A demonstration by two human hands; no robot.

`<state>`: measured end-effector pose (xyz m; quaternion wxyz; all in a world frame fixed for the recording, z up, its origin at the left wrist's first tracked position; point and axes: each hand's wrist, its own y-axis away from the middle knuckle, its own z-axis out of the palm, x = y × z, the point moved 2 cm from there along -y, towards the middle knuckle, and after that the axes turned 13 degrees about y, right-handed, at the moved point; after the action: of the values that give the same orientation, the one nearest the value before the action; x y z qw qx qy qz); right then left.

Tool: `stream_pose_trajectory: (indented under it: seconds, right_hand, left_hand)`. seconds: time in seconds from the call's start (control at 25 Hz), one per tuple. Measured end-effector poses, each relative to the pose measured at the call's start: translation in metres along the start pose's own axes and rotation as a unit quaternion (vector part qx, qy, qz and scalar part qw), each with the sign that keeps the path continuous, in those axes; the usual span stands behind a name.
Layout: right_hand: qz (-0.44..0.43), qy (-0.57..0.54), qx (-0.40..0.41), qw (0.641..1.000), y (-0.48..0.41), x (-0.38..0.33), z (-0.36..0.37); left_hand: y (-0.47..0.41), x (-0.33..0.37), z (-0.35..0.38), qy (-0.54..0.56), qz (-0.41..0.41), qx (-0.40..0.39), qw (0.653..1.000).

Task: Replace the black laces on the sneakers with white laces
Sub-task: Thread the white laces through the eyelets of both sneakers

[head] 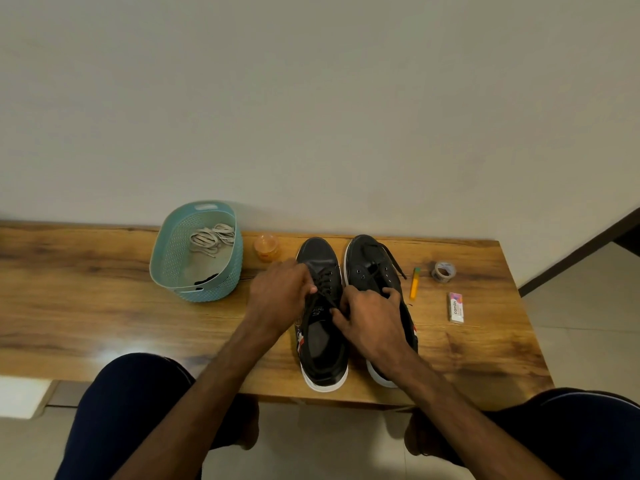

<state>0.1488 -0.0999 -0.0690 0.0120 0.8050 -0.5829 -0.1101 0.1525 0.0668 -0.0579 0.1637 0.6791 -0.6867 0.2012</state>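
1. Both sneakers stand side by side on the wooden table [104, 306], toes toward the wall, so each eyelet row faces the person.
2. The left hand [278, 292] pinches the black lace [323, 284] at the left sneaker [320, 258], steadying that side of the eyelets.
3. The right hand [369, 315] grips the same lace near the tongue, probably drawing it out; the fingers hide the exact hold.
4. The right sneaker [372, 263] is already loosened, its flat black lace trailing over the smooth, leather-like upper.
5. The white laces [211, 237], flat and coiled, wait in the perforated teal plastic basket [166, 258], within reach.
6. A roll of tape [444, 271], a yellow tool [414, 284] and a small carton [457, 307] lie right of the shoes.
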Motion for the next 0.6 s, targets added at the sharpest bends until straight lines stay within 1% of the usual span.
stream_pose_trajectory:
  seconds: [0.08,0.12,0.16,0.2,0.28,0.32,0.36,0.4,0.48,0.52,0.6]
  right_hand:
    - [0.000,-0.007,0.000,1.000,0.000,-0.001,0.000]
    - [0.000,-0.009,0.001,1.000,0.000,-0.001,-0.001]
    - [0.000,-0.009,0.002,1.000,0.001,-0.001,0.000]
    - [0.000,-0.008,0.002,1.000,0.001,0.000,0.000]
    - [-0.003,-0.003,-0.003,1.000,0.000,0.000,0.000]
    - [-0.006,0.000,-0.006,1.000,0.000,0.000,0.000]
    - [-0.009,0.006,-0.006,1.000,0.000,0.000,0.000]
    - [-0.014,0.018,-0.001,1.000,0.000,0.000,0.000]
    - [-0.040,0.048,0.021,0.998,0.002,-0.004,0.003]
    - [-0.057,0.052,0.026,0.997,0.004,-0.008,0.005]
    - [-0.081,0.044,0.007,0.996,0.010,-0.016,0.009]
  left_hand:
    - [-0.004,-0.022,-0.014,-0.020,-0.090,0.048,0.995]
    - [-0.006,-0.033,-0.020,-0.036,-0.122,0.054,0.990]
    - [-0.006,-0.039,-0.021,-0.047,-0.126,0.045,0.990]
    - [-0.006,-0.038,-0.018,-0.043,-0.105,0.024,0.993]
    - [-0.004,-0.018,-0.006,-0.031,-0.013,-0.037,0.999]
    - [-0.001,-0.006,0.002,-0.046,0.029,-0.068,0.996]
    - [0.002,0.005,0.008,-0.064,0.057,-0.081,0.993]
    - [0.003,0.011,0.011,-0.076,0.066,-0.078,0.992]
    - [0.001,0.011,0.010,-0.059,0.040,-0.056,0.996]
    - [0.001,0.008,0.009,-0.037,0.015,-0.057,0.998]
    - [0.003,0.004,0.006,0.015,-0.017,-0.063,0.998]
